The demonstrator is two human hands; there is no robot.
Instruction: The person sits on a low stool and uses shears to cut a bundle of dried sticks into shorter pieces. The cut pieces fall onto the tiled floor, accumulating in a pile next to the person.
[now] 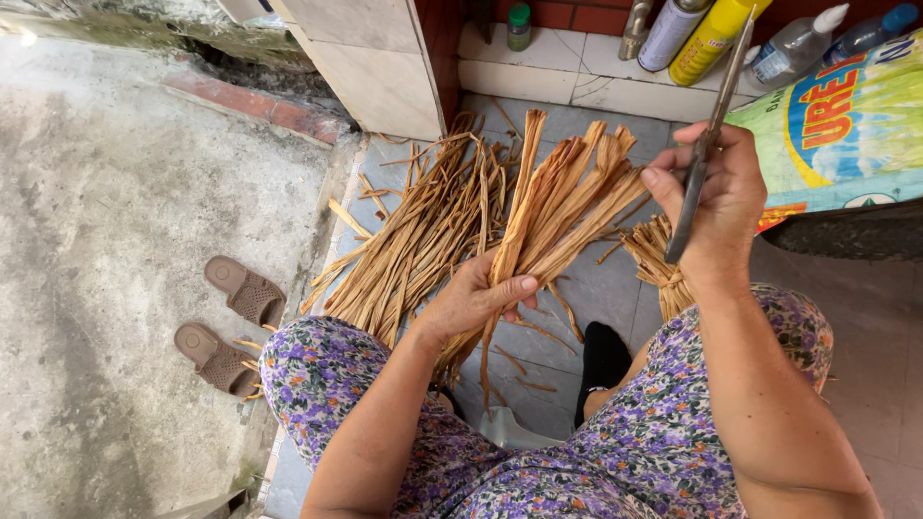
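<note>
The person's left hand (476, 293) has its fingers closed round a bundle of dried strips (553, 207), tan and flat like split leaf or bark; the grip sits at the bundle's lower end, thumb laid across the front; from there the strips fan upward toward one o'clock, so the long axis runs from about seven o'clock to one o'clock. The right hand (716, 197) is curled shut about a pair of scissors (707, 144), held nearly upright with the blades pointing to twelve o'clock and appearing closed; it hovers at three o'clock from the bundle's spread tips, just beside them but apart, and is the nearer hand to that free end. On the tiled floor (596, 298) a loose heap of strips (423, 231) lies at ten o'clock from the left hand; a tied sheaf (659, 259) lies under the right wrist. A pair of brown sandals (231, 322) rests on the concrete at nine o'clock; bottles (711, 34) and a printed sack (846, 125) stand beyond.
</note>
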